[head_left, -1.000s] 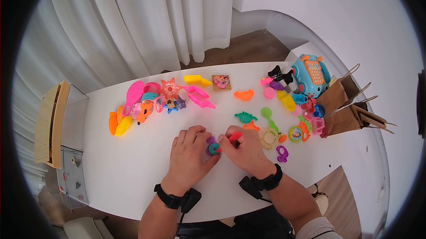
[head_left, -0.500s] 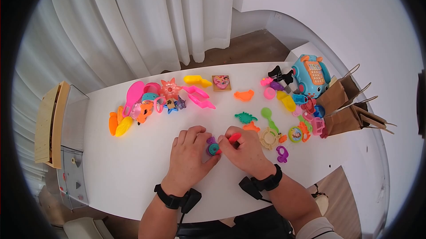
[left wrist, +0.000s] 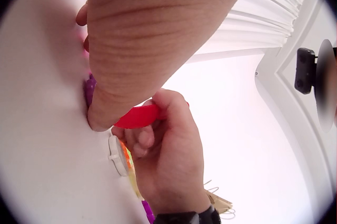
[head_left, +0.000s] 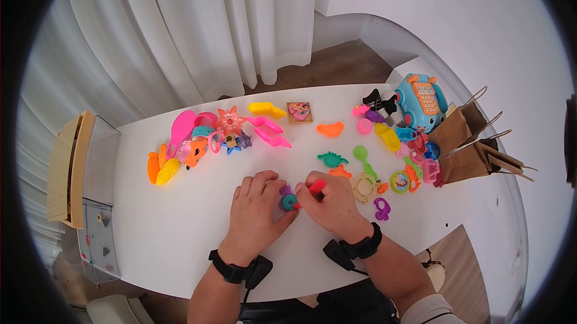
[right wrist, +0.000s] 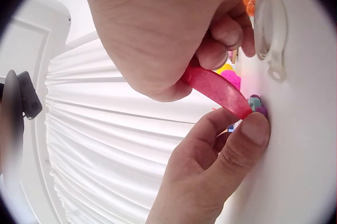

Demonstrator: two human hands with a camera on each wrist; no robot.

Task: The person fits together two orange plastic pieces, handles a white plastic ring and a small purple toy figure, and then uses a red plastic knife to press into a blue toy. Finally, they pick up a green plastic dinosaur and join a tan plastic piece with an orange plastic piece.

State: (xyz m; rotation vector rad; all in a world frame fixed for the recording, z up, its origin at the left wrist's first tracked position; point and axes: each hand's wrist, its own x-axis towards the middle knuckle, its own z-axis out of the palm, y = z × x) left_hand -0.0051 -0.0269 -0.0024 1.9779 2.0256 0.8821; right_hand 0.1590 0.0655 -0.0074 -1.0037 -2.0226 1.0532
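Note:
At the near middle of the white table, my left hand grips a small purple and teal toy piece, its thumb pressed against the piece's side. My right hand holds a red tool whose tip touches that piece. The right wrist view shows the red tool pinched between my fingers and slanting down to the purple piece. In the left wrist view, the red tool runs from my right hand to under my left thumb.
Many bright plastic toys lie along the far side: a pink and orange heap at left, a green dinosaur, a cream ring by my right hand, and a blue toy phone. Brown paper bags stand at right. Curtains hang behind.

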